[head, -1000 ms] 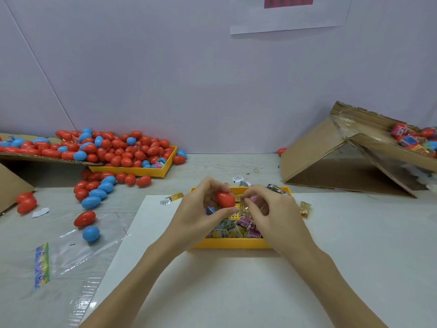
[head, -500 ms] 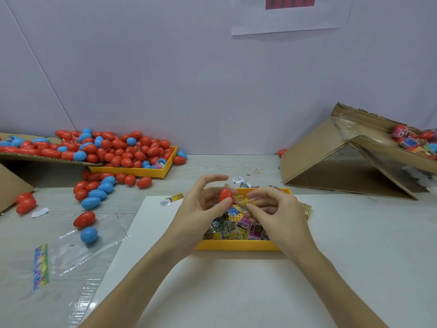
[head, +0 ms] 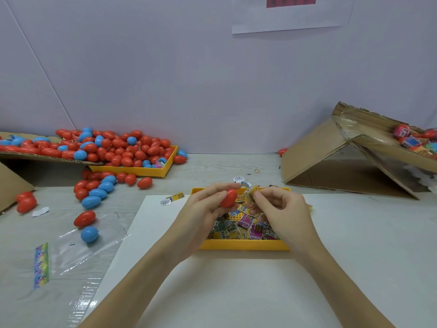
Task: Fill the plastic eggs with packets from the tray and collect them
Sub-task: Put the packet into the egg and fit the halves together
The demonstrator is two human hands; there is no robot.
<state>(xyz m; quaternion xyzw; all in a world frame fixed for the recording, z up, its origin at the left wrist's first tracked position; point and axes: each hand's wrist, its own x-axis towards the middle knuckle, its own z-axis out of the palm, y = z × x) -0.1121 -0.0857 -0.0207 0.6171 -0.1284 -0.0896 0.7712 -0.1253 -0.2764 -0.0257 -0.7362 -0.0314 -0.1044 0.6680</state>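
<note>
Two hands are working over the tray: the left hand is pinching a red egg, the right hand a yellow packet. Filling is seemingly underway; next, the packet needs tucking into the egg.

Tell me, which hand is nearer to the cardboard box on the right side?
Right. The right hand is over the tray, on the box's side; the left hand, holding a red egg, is farther left.
</note>
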